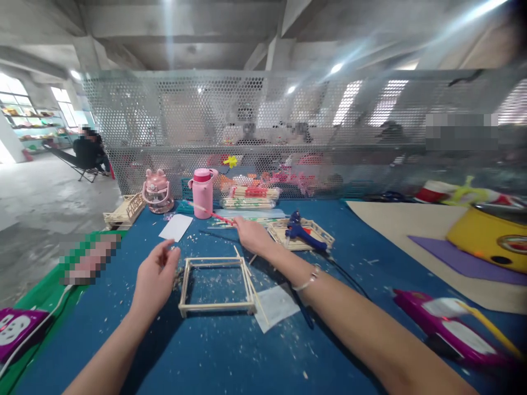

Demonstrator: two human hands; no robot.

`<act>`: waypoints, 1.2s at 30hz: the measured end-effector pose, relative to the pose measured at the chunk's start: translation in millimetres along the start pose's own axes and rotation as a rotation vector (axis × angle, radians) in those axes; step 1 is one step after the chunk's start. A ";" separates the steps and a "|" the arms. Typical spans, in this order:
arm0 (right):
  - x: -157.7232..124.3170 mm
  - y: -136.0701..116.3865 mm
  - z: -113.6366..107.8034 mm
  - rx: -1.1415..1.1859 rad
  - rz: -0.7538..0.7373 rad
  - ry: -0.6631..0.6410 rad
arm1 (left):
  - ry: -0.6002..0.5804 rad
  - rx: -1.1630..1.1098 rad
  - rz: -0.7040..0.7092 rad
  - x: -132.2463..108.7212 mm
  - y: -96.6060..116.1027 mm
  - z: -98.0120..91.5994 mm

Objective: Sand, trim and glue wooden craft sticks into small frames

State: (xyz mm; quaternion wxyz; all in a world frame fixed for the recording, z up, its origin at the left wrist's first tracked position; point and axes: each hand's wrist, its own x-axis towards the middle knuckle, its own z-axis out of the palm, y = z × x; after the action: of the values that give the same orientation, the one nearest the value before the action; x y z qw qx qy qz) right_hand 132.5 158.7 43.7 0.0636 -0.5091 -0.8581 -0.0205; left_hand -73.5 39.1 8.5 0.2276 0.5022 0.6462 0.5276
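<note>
My right hand [253, 236] reaches over the blue table, its fingers closed on a thin stick with a red section [222, 218] that points left toward the pink bottle. In front of me lies a rectangular frame of pale wooden sticks [218, 306]. My left hand [156, 274] hovers by the frame's left side, fingers loosely curled and apart, with nothing visible in it. Two loose thin sticks [257, 291] lean across the frame's right side, over a white paper sheet [278, 310]. Beyond my right forearm, a blue glue gun [302, 233] rests on a second wooden stick piece [325, 235].
At the back stand a pink bottle [203, 195], a pink clear jug [157, 192] and packaged sticks [251, 198], before a perforated metal screen [173, 126]. A purple-white device [453, 329] and a yellow pot [489, 236] are on the right. Cables cross the table.
</note>
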 end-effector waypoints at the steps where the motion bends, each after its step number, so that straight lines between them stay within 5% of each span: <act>1: -14.4 -7.5 -8.1 0.029 -0.017 0.023 | 0.020 -0.155 0.003 -0.6 1.0 0.6; 5: -75.9 -45.4 -25.3 0.303 -0.253 0.096 | -0.027 -0.635 0.102 -8.5 13.1 -1.3; 11: -121.4 -85.7 -8.7 0.375 -0.406 0.003 | -0.015 -0.841 0.011 -27.7 34.7 -0.7; 16: -126.3 -97.5 -1.4 0.756 -0.327 0.067 | -0.406 -0.818 -0.036 -55.4 41.2 15.8; 19: -124.9 -91.5 -14.5 0.862 -0.339 0.001 | -0.577 -0.764 -0.036 -63.7 44.1 17.9; 24: -118.2 -65.0 -51.2 0.872 -0.240 0.086 | -0.465 -0.785 -0.054 -63.9 45.9 13.1; 29: -118.3 -61.5 -57.0 0.993 -0.236 0.116 | -0.988 -0.474 -0.104 -75.7 45.0 20.0; 33: -111.1 -54.7 -55.2 1.115 -0.104 0.193 | -1.052 -0.455 -0.121 -80.9 43.9 22.7; 36: -95.1 -23.4 -64.8 1.156 0.043 0.451 | -1.094 -0.386 -0.117 -79.5 44.3 21.1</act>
State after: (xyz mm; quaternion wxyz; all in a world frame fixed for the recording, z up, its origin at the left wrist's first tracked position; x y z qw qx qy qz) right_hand 162.7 58.1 96.3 0.5091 -0.3928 -0.6853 0.3419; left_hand -6.9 -24.7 22.9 0.6445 0.6145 0.3537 0.2861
